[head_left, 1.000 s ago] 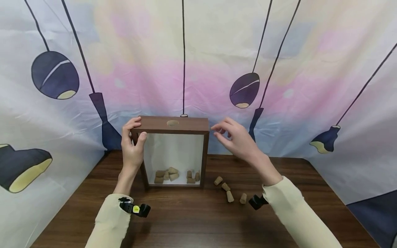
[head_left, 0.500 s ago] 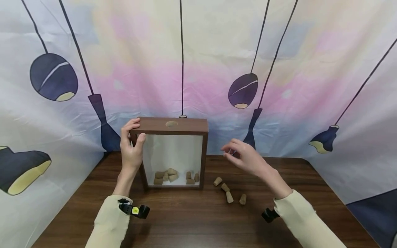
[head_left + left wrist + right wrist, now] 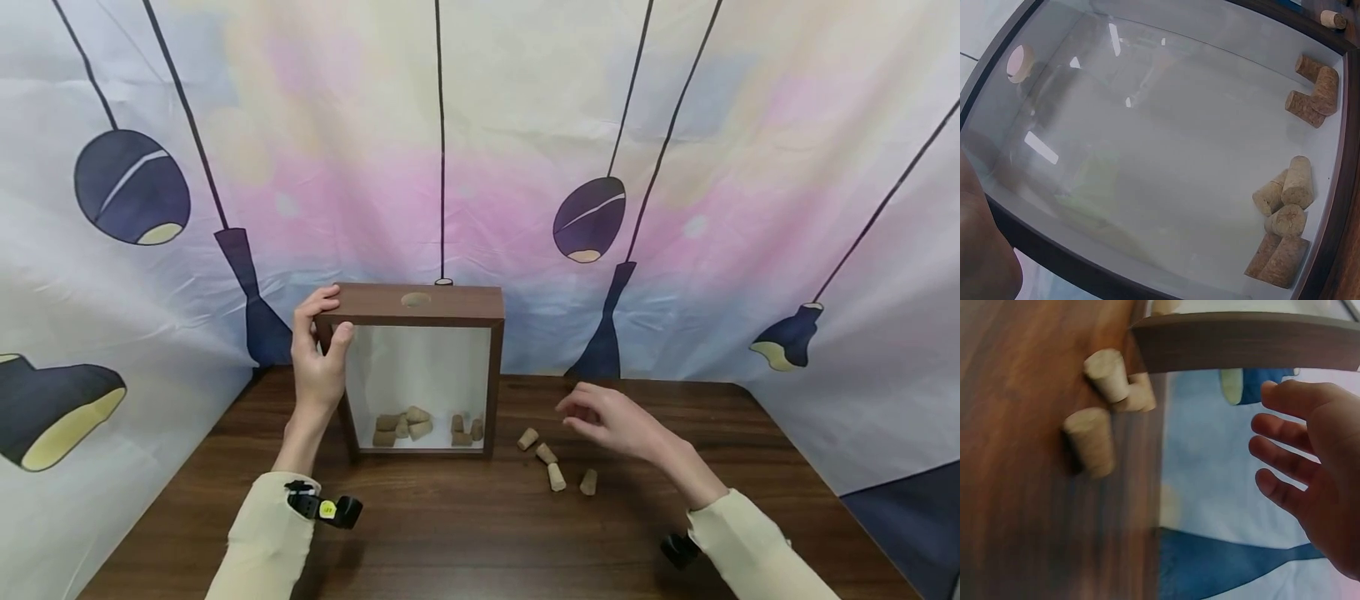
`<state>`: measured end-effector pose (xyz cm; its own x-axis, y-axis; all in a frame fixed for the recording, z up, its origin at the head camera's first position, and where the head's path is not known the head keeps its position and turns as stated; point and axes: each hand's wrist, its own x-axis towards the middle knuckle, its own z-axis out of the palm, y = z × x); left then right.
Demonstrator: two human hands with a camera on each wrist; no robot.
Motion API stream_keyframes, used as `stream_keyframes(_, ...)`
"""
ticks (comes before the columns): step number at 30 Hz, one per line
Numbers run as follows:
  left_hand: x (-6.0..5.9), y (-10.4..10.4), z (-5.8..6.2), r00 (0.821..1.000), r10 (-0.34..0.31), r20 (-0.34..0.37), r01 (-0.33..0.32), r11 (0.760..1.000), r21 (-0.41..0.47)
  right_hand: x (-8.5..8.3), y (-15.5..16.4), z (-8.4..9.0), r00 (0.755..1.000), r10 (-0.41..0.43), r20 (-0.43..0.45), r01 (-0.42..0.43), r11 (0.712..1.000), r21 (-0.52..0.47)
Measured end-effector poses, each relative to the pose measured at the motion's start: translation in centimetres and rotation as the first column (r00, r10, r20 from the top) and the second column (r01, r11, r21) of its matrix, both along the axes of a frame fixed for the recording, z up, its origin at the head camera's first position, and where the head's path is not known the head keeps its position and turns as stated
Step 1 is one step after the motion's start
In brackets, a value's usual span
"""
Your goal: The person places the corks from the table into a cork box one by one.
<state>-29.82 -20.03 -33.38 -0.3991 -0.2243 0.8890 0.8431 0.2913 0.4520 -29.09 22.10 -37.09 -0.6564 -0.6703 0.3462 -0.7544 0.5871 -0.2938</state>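
A shadow box (image 3: 465,305) with a brown wooden frame and a clear front stands upright on the table, a round hole in its top. My left hand (image 3: 319,371) grips its upper left corner, thumb at the front edge and fingers over the top. Through the front, corks (image 3: 1298,181) show along the bottom in two groups. My right hand (image 3: 611,421) hovers right of the box, fingers loosely bent and apart, with nothing in them. Below and left of that hand, several loose corks (image 3: 556,477) lie on the table, one cork (image 3: 588,482) a little apart.
The dark wooden table (image 3: 465,533) reaches to a printed cloth backdrop (image 3: 510,192) behind the box and at both sides. Small black cameras sit on both wrists, the left wrist camera (image 3: 347,512) close over the tabletop.
My right hand has moved from beside the box's top right corner down and to the right, toward the loose corks. My left hand keeps its grip; the box stays put.
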Motion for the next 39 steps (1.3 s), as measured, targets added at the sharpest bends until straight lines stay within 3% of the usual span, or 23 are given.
stream_keyframes(6, -0.7, -0.4, -0.7, 1.0, 0.001, 0.002, -0.001, 1.0, 0.002, 0.1, 1.1, -2.0, 0.992, 0.014, 0.122, -0.02, 0.999, 0.048)
stream_keyframes(13, -0.7, -0.3, -0.7, 1.0, 0.008, 0.005, -0.008, 1.0, 0.001, 0.1, 2.3, -3.7, 0.982, 0.051, 0.18, -0.069, 0.993, 0.098)
stream_keyframes(24, -0.6, -0.4, -0.7, 1.0, 0.001, 0.008, -0.001, 1.0, -0.005, 0.8, 3.8, -5.1, 0.929, 0.056, 0.367, -0.107, 0.987, 0.122)
stream_keyframes(28, -0.6, -0.4, -0.6, 1.0, 0.002, 0.007, -0.002, 1.0, -0.001, 0.7, 4.2, -5.6, 0.916, 0.052, 0.399, -0.111, 0.986, 0.125)
stream_keyframes(39, -0.6, -0.4, -0.6, 1.0, 0.006, 0.003, -0.006, 1.0, -0.012, 0.5, 4.1, -6.0, 0.92, 0.022, 0.392, -0.079, 0.988, 0.13)
